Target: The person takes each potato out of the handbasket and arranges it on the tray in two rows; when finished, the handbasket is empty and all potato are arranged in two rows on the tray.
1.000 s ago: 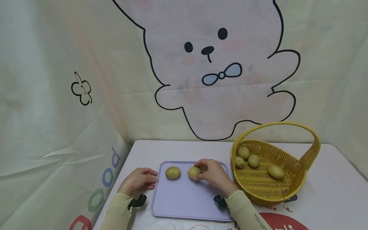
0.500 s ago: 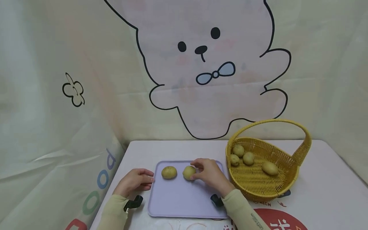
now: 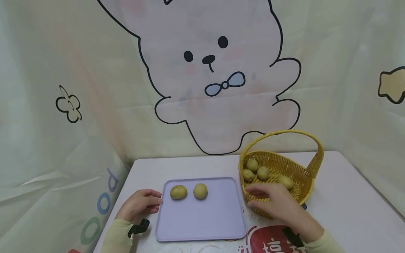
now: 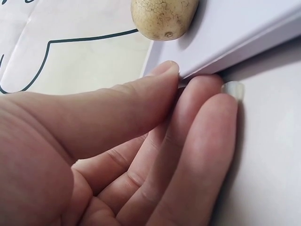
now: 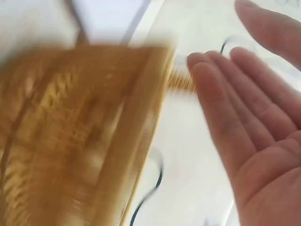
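Two potatoes, an oval one [image 3: 178,192] and a rounder one [image 3: 200,191], lie side by side near the far edge of the lilac tray [image 3: 202,221]. At the tray's left edge is my left hand [image 3: 139,203]; in the left wrist view its thumb and fingertips pinch the rim [image 4: 211,61], close to a potato [image 4: 164,19]. My right hand [image 3: 278,203] holds nothing and hovers in front of the yellow wicker basket [image 3: 291,167], hiding part of it. Fingers extended, it appears beside the blurred basket wall [image 5: 94,141] in the right wrist view. Several potatoes [image 3: 263,173] sit inside the basket.
The basket's tall arched handle [image 3: 286,131] rises above its far side. A white tablecloth [image 3: 186,167] with a red print [image 3: 265,237] covers the table. Behind hangs a curtain [image 3: 126,133] with a cartoon bear.
My right hand has let go of the rounder potato on the tray and moved right to the basket. The left hand stays at the tray's edge. The head view has turned right.
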{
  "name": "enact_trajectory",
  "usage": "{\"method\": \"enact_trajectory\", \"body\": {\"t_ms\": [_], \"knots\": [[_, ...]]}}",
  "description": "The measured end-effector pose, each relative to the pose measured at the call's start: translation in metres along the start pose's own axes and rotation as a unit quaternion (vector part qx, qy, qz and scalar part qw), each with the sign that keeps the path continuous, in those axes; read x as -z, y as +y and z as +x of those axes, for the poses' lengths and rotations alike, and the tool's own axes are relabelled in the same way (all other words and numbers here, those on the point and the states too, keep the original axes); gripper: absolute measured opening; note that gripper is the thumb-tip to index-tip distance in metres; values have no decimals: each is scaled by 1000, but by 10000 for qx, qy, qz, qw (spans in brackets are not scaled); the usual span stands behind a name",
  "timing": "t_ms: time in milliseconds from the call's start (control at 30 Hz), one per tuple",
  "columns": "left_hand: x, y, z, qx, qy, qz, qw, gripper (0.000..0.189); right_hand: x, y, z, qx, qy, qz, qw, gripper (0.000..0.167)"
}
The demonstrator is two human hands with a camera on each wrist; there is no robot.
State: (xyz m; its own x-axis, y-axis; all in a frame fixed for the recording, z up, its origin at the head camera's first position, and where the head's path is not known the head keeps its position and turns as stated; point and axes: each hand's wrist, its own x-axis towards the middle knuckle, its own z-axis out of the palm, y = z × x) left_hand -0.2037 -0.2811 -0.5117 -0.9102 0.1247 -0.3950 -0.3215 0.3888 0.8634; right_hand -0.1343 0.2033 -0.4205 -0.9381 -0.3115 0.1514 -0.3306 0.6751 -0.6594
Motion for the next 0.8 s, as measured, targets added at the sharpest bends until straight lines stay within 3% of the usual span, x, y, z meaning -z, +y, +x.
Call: {"method": "enact_trajectory", "body": {"t_ms": [200, 367, 533, 800], "knots": [[0, 0, -1, -45, -87, -28, 9999, 41, 44, 59, -15, -554, 495, -612, 9954, 38], [0, -1, 1, -45, -107, -7, 9999, 41, 68, 98, -11, -909, 394, -914, 9909, 46], [0, -2, 2, 7, -77, -29, 10000, 42, 77, 117, -1, -888, 250, -1040, 9903, 51], [-1, -1, 2, -20, -76, -49, 10000, 40, 72, 129, 12, -981, -3, -1301, 9866, 53]]}}
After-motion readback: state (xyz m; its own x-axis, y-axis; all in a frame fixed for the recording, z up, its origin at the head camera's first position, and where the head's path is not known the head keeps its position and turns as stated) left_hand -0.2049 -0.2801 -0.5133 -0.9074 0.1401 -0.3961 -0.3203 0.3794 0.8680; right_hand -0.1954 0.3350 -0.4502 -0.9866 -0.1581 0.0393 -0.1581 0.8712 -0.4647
